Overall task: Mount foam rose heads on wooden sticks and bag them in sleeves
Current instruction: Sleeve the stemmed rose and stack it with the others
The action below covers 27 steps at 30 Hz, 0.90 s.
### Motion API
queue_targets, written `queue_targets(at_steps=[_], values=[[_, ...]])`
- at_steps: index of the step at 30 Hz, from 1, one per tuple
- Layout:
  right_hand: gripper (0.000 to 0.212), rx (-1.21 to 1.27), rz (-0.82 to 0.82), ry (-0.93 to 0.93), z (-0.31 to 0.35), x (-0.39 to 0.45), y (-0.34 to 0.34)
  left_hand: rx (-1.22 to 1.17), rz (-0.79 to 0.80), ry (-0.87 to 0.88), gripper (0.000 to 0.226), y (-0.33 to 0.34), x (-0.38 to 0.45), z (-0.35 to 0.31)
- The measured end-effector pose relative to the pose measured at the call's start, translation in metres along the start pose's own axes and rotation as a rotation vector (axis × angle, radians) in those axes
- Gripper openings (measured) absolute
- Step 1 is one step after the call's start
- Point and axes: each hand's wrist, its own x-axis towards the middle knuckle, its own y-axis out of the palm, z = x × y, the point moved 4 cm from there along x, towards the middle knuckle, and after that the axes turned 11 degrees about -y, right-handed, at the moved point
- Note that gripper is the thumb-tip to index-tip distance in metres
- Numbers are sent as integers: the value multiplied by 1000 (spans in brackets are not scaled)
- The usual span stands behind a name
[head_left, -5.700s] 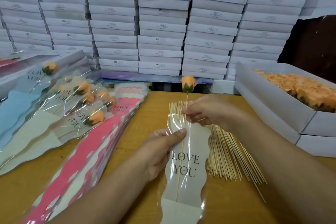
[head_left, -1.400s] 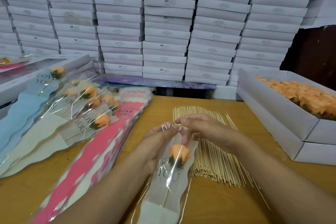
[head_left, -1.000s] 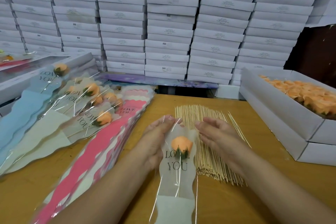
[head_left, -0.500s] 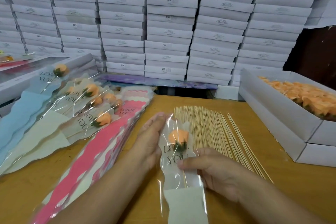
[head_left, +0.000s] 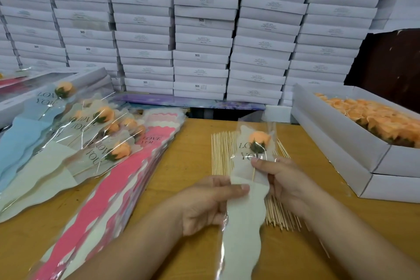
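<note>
- Head view shows your left hand [head_left: 205,204] gripping the sleeve [head_left: 246,209] at its cream paper part, thumb across the front and fingers curled behind.
- Your right hand [head_left: 284,179] pinches the same sleeve higher up, just under the "LOVE YOU" print, thumb tip pressing where the wooden stick [head_left: 253,171] runs down inside.
- The orange foam rose head [head_left: 259,140] sits on that stick, fully inside the clear top of the sleeve, with film standing above it.
- What has just changed: half a second ago your left hand lay flat and open against the sleeve's left edge while the right held it low; now both hands grip it and it is lifted and tilted over the pile of bare sticks [head_left: 223,154].
- A second ago both palms were smoothing the sleeve's sides; that smoothing looks finished.
- Seconds earlier the rose stood above the sleeve mouth, so the bagging of this piece now appears complete.
- What that means: this rose is probably ready to go onto the finished bagged roses [head_left: 97,134] at your left, lying over the stack of empty pink sleeves [head_left: 118,179].
- After that, the next head would come from the white box of orange rose heads [head_left: 377,118] at your right, well apart from your hands.
- Watch that the stick does not slide down inside the film as you carry it; your right-hand pinch seems to be what keeps it in place.
- Stacked white cartons [head_left: 200,29] fill the wall behind the wooden table [head_left: 193,154].
</note>
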Motion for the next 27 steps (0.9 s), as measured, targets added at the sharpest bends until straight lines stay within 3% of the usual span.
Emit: queue_targets(at_steps=[6, 14, 27], values=[[22, 34, -49, -26, 0, 6, -9, 111, -62, -74, 31, 4, -1, 3], [25, -63, 132, 5, -9, -3, 4, 25, -143, 18, 23, 1, -2, -3], [24, -65, 57, -32, -7, 2, -2, 71, -132, -43, 25, 0, -2, 3]])
